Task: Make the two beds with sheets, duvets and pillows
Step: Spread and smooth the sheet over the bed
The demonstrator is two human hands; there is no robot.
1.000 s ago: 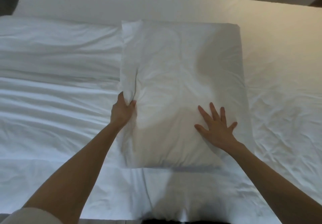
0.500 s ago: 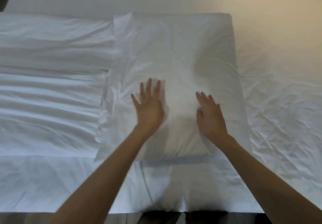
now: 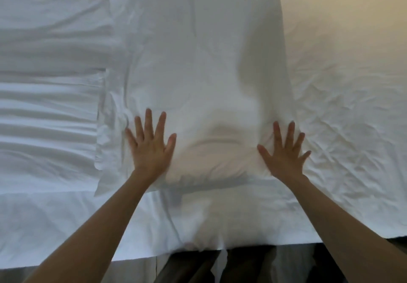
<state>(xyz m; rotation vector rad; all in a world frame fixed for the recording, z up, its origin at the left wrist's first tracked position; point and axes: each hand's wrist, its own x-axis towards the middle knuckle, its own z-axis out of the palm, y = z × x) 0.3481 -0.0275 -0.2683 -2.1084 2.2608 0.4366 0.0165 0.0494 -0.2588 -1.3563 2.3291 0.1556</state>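
A white pillow [image 3: 198,67] in its case lies lengthwise on the white bed sheet [image 3: 352,117], running away from me. My left hand [image 3: 150,144] presses flat on its near left part, fingers spread. My right hand [image 3: 284,153] presses flat on its near right edge, fingers spread too. The pillowcase's loose flap [image 3: 110,128] lies flat along the pillow's left side. A white duvet [image 3: 48,84] with long folds covers the bed to the left of the pillow.
The bed's near edge [image 3: 242,247] runs across the bottom, with dark floor [image 3: 253,265] below it. Creased sheet stretches to the right of the pillow.
My left hand let go of the pillowcase's left edge and flattened on the pillow. Both hands then slid apart, the left leftward and the right toward the pillow's right edge.
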